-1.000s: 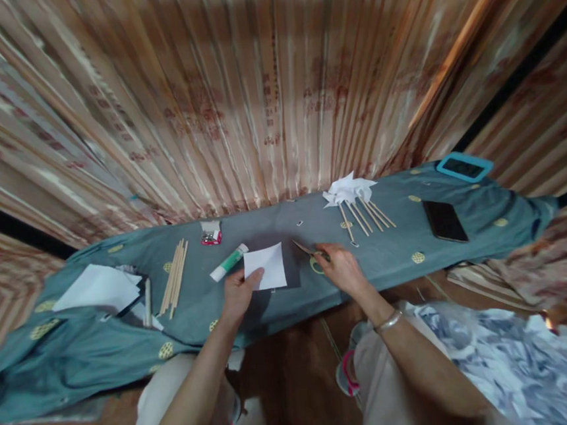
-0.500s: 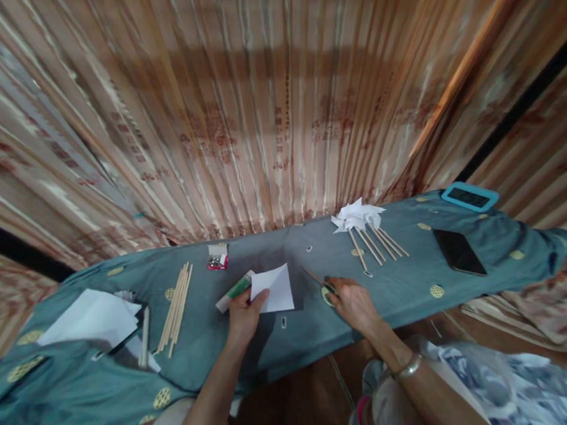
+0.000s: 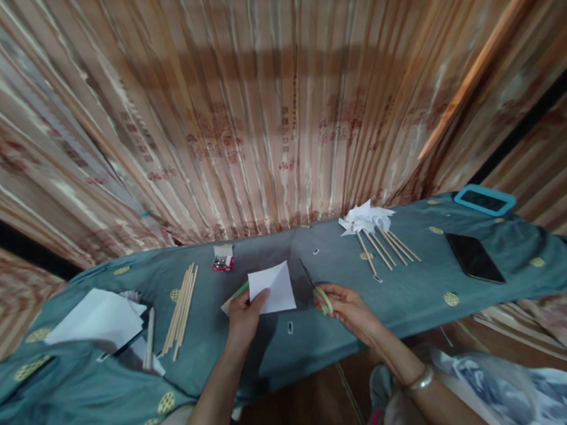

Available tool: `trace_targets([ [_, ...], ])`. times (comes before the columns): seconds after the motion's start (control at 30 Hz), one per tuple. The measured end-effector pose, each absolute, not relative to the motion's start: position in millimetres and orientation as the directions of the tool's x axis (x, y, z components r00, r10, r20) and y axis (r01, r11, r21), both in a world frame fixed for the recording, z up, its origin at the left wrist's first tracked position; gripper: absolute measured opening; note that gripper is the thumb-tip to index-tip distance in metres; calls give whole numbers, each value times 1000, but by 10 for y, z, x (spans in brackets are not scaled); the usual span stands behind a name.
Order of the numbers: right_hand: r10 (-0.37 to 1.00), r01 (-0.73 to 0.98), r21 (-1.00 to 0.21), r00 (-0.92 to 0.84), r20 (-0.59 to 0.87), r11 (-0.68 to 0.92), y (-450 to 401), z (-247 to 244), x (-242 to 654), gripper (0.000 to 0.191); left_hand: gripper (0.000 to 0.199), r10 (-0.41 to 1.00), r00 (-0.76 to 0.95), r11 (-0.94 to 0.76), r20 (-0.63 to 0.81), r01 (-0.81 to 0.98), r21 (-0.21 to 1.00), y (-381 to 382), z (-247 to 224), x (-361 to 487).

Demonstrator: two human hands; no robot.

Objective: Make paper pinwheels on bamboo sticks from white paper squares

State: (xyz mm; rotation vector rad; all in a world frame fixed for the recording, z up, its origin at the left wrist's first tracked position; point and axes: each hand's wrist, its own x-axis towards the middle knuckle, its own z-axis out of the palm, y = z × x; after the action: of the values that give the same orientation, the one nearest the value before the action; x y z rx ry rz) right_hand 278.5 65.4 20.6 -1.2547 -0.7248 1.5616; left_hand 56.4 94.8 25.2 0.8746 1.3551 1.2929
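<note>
A white square of paper [image 3: 279,285] is pinched in my left hand [image 3: 244,315], thumb on top, held above the cloth. Partly hidden under that hand and the paper lies a green and white box or tube [image 3: 231,299]. My right hand [image 3: 349,308] grips a pair of scissors [image 3: 323,299] by the light green handles, with the dark blades pointing up and left toward the paper's right edge. Blades and paper are apart. Paper pinwheels [image 3: 366,217] on wooden sticks lie beyond my right hand.
On the cloth-covered table [image 3: 276,352], wooden sticks [image 3: 180,311] lie to the left, near a stack of white paper [image 3: 97,319] and a whitish rod [image 3: 149,340]. A small red box [image 3: 223,259] stands behind. At right are a black phone [image 3: 475,258] and a blue-framed device [image 3: 485,199].
My right hand has turned the scissors, so the blades point more steeply upward and the handles sit differently in the fingers. My left hand keeps the paper. The view has shifted slightly.
</note>
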Motion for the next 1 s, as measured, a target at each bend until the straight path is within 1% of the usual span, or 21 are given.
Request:
trace_targets([
  [0.1, 920, -354, -857, -30, -391, -375, 631, 232, 2785, 55, 43, 952, -218, 180, -216, -175, 968, 949, 277, 559],
  [0.23, 923, -371, -851, -50, -381, -371, 643, 244, 2780, 58, 43, 943, -192, 229, -273, -221, 948, 930, 287, 571],
  [0.37, 937, -392, -858, -34, -347, -332, 696, 263, 2747, 62, 38, 942, -54, 314, -332, -211, 926, 861, 287, 644],
  [0.47, 948, -383, -875, -7, -318, -296, 746, 266, 2720, 60, 32, 940, 74, 339, -332, -132, 931, 807, 272, 711],
  [0.57, 948, -356, -890, 30, -316, -285, 785, 241, 2701, 58, 29, 933, 148, 340, -327, -73, 937, 783, 239, 753],
  [0.7, 945, -342, -893, 36, -325, -294, 798, 205, 2701, 56, 31, 927, 178, 344, -331, -48, 938, 785, 200, 771],
  [0.8, 942, -331, -895, 47, -332, -299, 791, 210, 2715, 51, 32, 925, 194, 339, -326, -42, 940, 779, 197, 770],
  [0.9, 944, -320, -901, 52, -327, -295, 788, 224, 2725, 47, 31, 929, 178, 334, -324, -28, 942, 764, 200, 769],
  [1.0, 945, -319, -903, 58, -321, -287, 792, 224, 2723, 48, 32, 937, 148, 326, -318, -35, 945, 762, 181, 774],
])
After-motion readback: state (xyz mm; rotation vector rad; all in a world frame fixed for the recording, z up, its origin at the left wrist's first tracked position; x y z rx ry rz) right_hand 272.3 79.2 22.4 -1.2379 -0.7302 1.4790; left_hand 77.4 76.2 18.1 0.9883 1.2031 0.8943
